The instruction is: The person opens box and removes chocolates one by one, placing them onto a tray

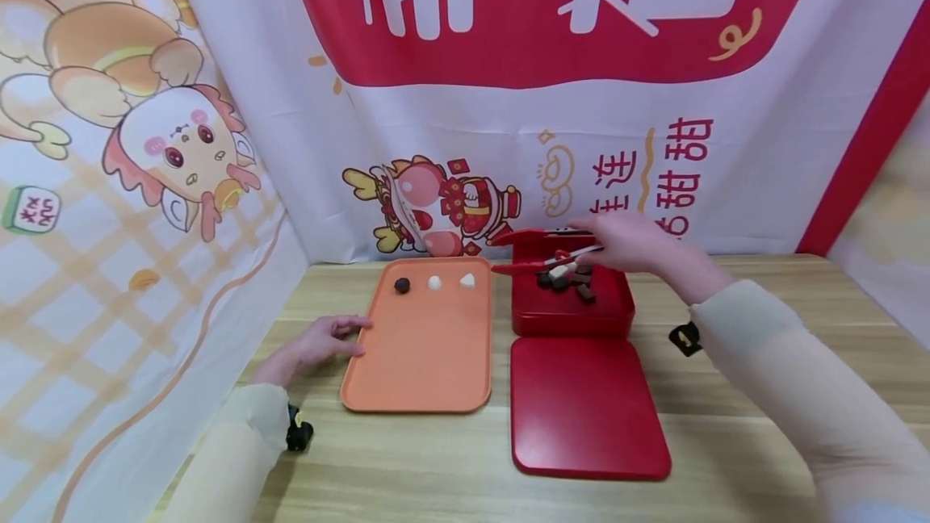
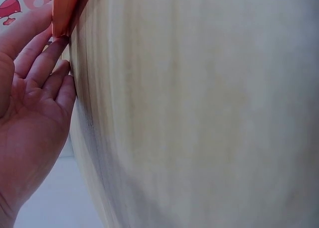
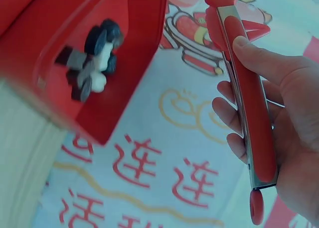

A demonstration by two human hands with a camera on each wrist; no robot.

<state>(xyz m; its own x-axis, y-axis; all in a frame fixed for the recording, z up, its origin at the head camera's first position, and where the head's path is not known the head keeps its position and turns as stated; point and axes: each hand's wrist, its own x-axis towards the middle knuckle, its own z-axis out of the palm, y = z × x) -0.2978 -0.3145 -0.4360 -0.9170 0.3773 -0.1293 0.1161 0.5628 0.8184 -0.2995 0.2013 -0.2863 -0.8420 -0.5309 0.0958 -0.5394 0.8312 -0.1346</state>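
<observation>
My right hand point(image 1: 628, 242) holds red-and-silver tongs point(image 3: 249, 98) above a red box point(image 1: 574, 323). Their red tips stand apart at the box's left side, and I see nothing between them. Inside the box lie several dark brown pieces point(image 1: 584, 292), with white ones point(image 1: 559, 271) among them; they look like chocolates. At the left edge of an orange tray point(image 1: 417, 361), my left hand point(image 1: 323, 341) touches the rim with fairly straight fingers. Along the tray's far end sit a dark round piece point(image 1: 402, 286), a white rounded piece point(image 1: 433, 283) and a white pointed piece point(image 1: 467, 280).
A flat red lid point(image 1: 584, 402) lies on the wooden table point(image 1: 407, 458) in front of the box. Behind the table hangs a printed white-and-red cloth point(image 1: 450, 127), close to the box and tray. Another patterned cloth point(image 1: 240, 297) borders the left side.
</observation>
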